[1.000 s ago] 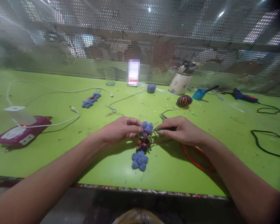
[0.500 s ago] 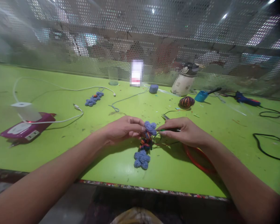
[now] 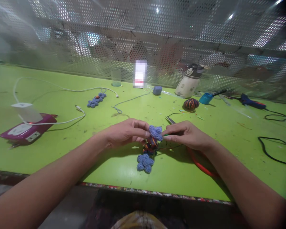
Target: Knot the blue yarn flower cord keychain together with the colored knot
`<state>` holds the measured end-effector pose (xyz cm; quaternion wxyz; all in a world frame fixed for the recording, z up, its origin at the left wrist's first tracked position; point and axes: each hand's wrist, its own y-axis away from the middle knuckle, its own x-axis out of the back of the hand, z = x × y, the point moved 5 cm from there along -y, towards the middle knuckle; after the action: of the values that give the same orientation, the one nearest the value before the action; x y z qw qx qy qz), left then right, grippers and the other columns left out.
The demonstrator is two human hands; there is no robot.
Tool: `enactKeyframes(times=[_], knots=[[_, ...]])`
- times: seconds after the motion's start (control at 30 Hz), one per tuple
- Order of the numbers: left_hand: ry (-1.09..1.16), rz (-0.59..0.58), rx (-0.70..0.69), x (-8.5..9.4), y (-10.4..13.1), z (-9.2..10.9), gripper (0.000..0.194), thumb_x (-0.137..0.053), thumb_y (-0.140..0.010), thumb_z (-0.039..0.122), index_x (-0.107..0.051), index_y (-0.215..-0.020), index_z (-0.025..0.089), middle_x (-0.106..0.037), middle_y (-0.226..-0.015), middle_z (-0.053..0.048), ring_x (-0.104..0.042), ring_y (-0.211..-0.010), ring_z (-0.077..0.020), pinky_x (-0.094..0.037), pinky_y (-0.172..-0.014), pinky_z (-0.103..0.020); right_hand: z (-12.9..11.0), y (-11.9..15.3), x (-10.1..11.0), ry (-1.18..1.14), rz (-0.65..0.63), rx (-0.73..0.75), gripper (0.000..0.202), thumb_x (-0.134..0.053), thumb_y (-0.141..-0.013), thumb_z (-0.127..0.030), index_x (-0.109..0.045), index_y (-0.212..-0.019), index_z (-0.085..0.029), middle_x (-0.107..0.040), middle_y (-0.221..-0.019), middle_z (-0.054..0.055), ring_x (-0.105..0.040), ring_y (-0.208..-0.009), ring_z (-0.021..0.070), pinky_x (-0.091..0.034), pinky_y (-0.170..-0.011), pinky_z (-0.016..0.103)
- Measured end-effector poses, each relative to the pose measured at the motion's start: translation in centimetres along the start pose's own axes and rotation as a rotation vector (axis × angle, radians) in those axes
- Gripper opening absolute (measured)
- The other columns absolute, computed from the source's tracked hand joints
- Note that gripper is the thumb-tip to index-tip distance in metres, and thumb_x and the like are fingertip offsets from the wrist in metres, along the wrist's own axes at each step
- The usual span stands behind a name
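Head view: the upper blue yarn flower [image 3: 155, 132] is at the near middle of the desk [image 3: 119, 175], with the thin green tool [image 3: 166, 135] at its right edge, so hands, flower and tool all meet at one spot. The left hand [image 3: 124, 132] is nearly closed, pinching the flower's left side between thumb and fingers. The right hand [image 3: 189, 135] is narrow too, thumb and forefinger closed on the tool, most of which is hidden. Under the upper flower hangs a dark multicoloured yarn piece [image 3: 150, 147], and just nearer the lower blue flower [image 3: 145, 163] lies on the desk. A red loop [image 3: 200, 163] is below the right wrist; beyond that hand are metal tips [image 3: 170, 120] and a multicoloured yarn ball [image 3: 191, 104].
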<state>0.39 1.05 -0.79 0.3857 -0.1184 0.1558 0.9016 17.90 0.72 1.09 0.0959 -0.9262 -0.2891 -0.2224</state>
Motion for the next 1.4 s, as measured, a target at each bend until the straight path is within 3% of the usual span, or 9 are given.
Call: enactKeyframes(times=[0.37, 0.6, 0.77, 0.97, 1.07, 1.2, 1.3, 1.4], knots=[[-0.028, -0.006, 0.003, -0.7, 0.1, 0.3, 0.008, -0.072, -0.071, 0.014, -0.070, -0.078, 0.012, -0.070, -0.076, -0.004, -0.060, -0.070, -0.0108, -0.044, -0.071, -0.027, 0.8, 0.0, -1.0, -0.136, -0.043, -0.069, 0.031, -0.070, -0.078, -0.037, -0.076, -0.094, -0.012, -0.067, -0.074, 0.006, -0.055, -0.064, 0.0129, -0.042, -0.058, 0.027], [-0.033, 0.067, -0.074, -0.3, -0.1, 0.5, 0.011, -0.074, -0.070, 0.014, -0.071, -0.081, 0.013, -0.069, -0.080, -0.003, -0.059, -0.073, -0.0111, -0.043, -0.078, -0.029, 1.4, 0.1, -2.5, -0.352, -0.044, -0.151, 0.032, -0.065, -0.083, -0.041, -0.072, -0.094, -0.011, -0.053, -0.055, -0.002, -0.040, -0.044, 0.0045, -0.029, -0.039, 0.018], [-0.078, 0.088, -0.114, 0.1, -0.3, 0.3, 0.016, -0.075, -0.071, 0.016, -0.072, -0.086, 0.013, -0.070, -0.085, -0.006, -0.060, -0.075, -0.0115, -0.044, -0.078, -0.028, 2.0, 0.1, -3.6, -0.535, -0.038, -0.229, 0.028, -0.065, -0.084, -0.038, -0.069, -0.095, -0.013, -0.055, -0.055, -0.002, -0.039, -0.040, 0.0031, -0.023, -0.035, 0.015], [0.031, 0.077, -0.071, -0.1, -0.6, -0.3, 0.015, -0.073, -0.071, 0.014, -0.073, -0.086, 0.013, -0.071, -0.087, -0.007, -0.063, -0.084, -0.0139, -0.044, -0.087, -0.029, 1.9, 0.0, -4.5, -0.649, -0.027, -0.242, 0.027, -0.067, -0.082, -0.038, -0.067, -0.095, -0.015, -0.054, -0.055, -0.002, -0.038, -0.039, 0.0041, -0.022, -0.036, 0.017], [0.064, 0.095, -0.074, 0.0, -0.6, -0.4, 0.014, -0.073, -0.071, 0.013, -0.072, -0.085, 0.012, -0.070, -0.087, -0.007, -0.062, -0.083, -0.0140, -0.044, -0.088, -0.030, 1.6, -0.2, -4.5, -0.540, 0.004, -0.201, 0.028, -0.061, -0.086, -0.041, -0.066, -0.097, -0.015, -0.053, -0.059, -0.002, -0.039, -0.041, 0.0049, -0.026, -0.039, 0.019], [0.093, 0.123, -0.093, 0.6, -0.6, -0.4, 0.010, -0.071, -0.074, 0.015, -0.070, -0.083, 0.010, -0.069, -0.088, -0.009, -0.061, -0.080, -0.0130, -0.044, -0.084, -0.029, 0.6, -0.2, -3.5, -0.140, 0.117, -0.065, 0.027, -0.055, -0.089, -0.039, -0.066, -0.091, -0.014, -0.049, -0.060, -0.002, -0.041, -0.048, 0.0080, -0.032, -0.046, 0.022], [0.086, 0.115, -0.100, 0.6, -0.5, -0.3, 0.011, -0.069, -0.077, 0.019, -0.070, -0.083, 0.010, -0.067, -0.086, -0.009, -0.060, -0.076, -0.0124, -0.045, -0.074, -0.027, -0.4, 0.0, -2.2, 0.156, 0.199, 0.053, 0.023, -0.053, -0.090, -0.032, -0.068, -0.090, -0.015, -0.058, -0.068, 0.002, -0.048, -0.060, 0.0115, -0.039, -0.055, 0.024], [0.100, 0.075, -0.096, 0.3, -0.4, -0.3, 0.010, -0.070, -0.077, 0.019, -0.069, -0.083, 0.010, -0.067, -0.083, -0.008, -0.060, -0.075, -0.0124, -0.044, -0.070, -0.026, -0.9, 0.2, -1.4, 0.255, 0.195, 0.124, 0.024, -0.053, -0.091, -0.032, -0.071, -0.094, -0.016, -0.066, -0.083, 0.005, -0.055, -0.072, 0.0148, -0.043, -0.066, 0.026]])
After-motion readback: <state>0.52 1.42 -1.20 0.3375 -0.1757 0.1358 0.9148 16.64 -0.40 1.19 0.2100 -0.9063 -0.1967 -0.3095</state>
